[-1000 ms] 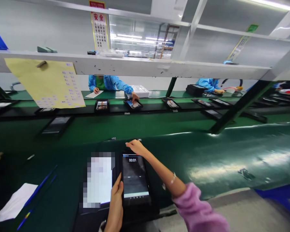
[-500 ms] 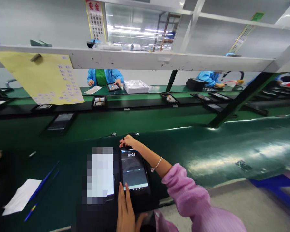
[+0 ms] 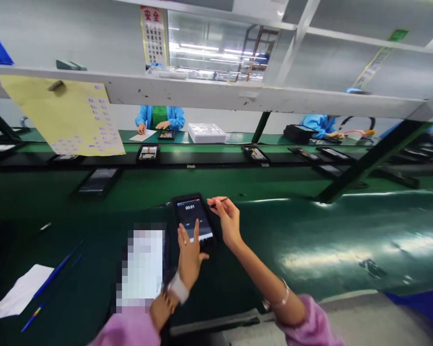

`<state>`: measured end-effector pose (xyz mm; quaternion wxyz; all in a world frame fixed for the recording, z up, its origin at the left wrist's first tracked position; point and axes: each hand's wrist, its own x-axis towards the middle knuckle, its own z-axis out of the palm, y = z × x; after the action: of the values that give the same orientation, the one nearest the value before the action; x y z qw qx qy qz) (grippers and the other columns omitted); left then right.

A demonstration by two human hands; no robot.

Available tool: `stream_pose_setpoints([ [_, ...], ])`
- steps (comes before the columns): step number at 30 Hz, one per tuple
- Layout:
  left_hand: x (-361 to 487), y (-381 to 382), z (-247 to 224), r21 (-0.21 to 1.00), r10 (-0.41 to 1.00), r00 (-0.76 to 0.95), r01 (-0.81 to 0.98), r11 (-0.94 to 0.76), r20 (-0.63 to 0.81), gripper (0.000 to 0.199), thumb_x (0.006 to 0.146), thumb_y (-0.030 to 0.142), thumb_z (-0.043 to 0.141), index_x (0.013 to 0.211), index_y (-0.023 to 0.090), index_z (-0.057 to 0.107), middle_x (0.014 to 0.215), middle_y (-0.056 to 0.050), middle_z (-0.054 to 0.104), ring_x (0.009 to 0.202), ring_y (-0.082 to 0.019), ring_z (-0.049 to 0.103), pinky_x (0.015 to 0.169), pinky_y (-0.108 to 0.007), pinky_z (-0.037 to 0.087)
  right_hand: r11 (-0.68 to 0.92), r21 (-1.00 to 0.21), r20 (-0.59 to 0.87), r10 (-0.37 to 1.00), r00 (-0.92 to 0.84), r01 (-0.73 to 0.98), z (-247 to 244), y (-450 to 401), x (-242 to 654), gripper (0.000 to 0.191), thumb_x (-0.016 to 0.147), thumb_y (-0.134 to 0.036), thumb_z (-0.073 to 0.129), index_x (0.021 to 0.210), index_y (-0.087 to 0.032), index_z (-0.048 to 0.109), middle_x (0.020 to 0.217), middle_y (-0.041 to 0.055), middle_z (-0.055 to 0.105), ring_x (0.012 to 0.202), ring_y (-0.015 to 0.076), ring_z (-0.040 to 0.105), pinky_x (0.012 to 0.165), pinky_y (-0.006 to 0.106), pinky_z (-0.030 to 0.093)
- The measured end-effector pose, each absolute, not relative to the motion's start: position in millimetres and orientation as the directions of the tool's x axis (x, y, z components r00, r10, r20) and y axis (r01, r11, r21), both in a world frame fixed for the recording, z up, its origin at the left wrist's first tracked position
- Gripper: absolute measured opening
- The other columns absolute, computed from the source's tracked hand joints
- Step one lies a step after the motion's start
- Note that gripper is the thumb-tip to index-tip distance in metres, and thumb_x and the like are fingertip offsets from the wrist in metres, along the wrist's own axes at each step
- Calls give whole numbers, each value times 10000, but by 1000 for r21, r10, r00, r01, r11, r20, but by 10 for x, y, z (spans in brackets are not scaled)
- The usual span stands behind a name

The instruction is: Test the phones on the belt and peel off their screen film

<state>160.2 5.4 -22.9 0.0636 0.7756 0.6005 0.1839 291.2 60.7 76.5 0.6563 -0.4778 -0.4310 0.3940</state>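
A black rectangular tablet with a lit screen reading 00:01 [image 3: 192, 218] sits just above the middle of the view, raised off the dark green glossy workbench [image 3: 310, 230]. The left hand [image 3: 189, 254] holds it from below at the 6 o'clock edge, fingers spread narrowly up across the lower screen, thumb out toward 3 o'clock. The right hand [image 3: 229, 221], at 3 o'clock of the tablet and just beside its edge, pinches a thin dark stylus [image 3: 218, 202] between thumb and forefinger, its tip pointing toward the tablet's upper right corner. Whether the tip touches the tablet cannot be told.

At 9 o'clock of the left hand lies a blurred white rectangular sheet [image 3: 142, 269]. Farther toward 8 o'clock lie a blue pen [image 3: 56, 274] and a white paper slip [image 3: 19, 295]. At 12 o'clock, across the line, a person in a blue smock [image 3: 160, 117] sits with hands on the far bench.
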Motion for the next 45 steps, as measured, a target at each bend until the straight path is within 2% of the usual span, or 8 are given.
stream_pose_setpoints([
  [6,1765,1706,194,423,989,129,894,-149,75,1097,786,245,905,1670,210,255,1726,-274,136,1560,-495,261,1248,-676,319,265,-963,268,920,288,50,778,-78,3293,401,933,-600,702,971,-213,802,1130,128,789,1082,303,731,1000,459,576],
  [11,1298,2020,404,512,992,58,852,-108,113,943,894,308,802,1662,195,267,1757,-218,18,1612,-468,7,1290,-716,139,210,-941,268,942,202,267,440,-398,3382,393,947,-629,664,984,-267,815,1264,122,742,1205,315,694,1074,462,542],
  [18,-181,507,281,685,998,-6,727,-43,69,880,980,541,544,1649,74,213,1741,-231,154,1631,-368,0,1320,-603,136,-24,-974,5,992,129,226,-135,-421,3042,800,838,-934,460,880,-191,754,839,149,766,654,284,771,610,422,664],
  [22,-703,-507,22,780,995,-71,618,102,-73,1040,884,640,564,1647,61,157,1722,-262,194,1605,-363,218,1310,-563,220,-130,-958,-102,988,118,255,-295,-449,2905,785,785,-970,476,706,-217,682,549,84,672,424,261,670,397,354,545],
  [26,-782,-707,-169,898,976,-176,398,188,-127,924,885,614,545,1610,114,265,1680,-237,344,1568,-317,352,1294,-499,313,-123,-904,-38,977,210,410,-231,-550,2763,614,893,-734,640,538,-250,508,429,-9,472,339,160,480,364,254,322],
  [32,-634,-573,-15,854,946,-309,463,235,-93,756,915,643,474,1458,118,514,1535,-226,518,1427,-377,487,1220,-612,374,135,-873,152,988,-3,470,-167,-799,2126,453,893,-687,672,1024,-256,721,768,24,672,602,191,637,576,298,547],
  [38,-314,-563,127,788,948,-292,551,274,-126,990,898,743,419,1498,-45,451,1459,-317,547,1421,-456,455,1233,-670,285,228,-856,207,974,-97,464,-334,-958,1789,530,1058,-522,523,1480,-202,550,1210,142,681,1043,261,736,938,423,638],
  [45,-393,-420,134,770,934,-338,563,300,-116,993,901,751,380,1478,-49,493,1407,-306,561,1387,-460,470,1218,-650,315,304,-816,224,950,-216,491,-310,-996,1827,782,937,-277,747,1615,-274,358,1348,147,593,1101,273,724,941,418,659],
])
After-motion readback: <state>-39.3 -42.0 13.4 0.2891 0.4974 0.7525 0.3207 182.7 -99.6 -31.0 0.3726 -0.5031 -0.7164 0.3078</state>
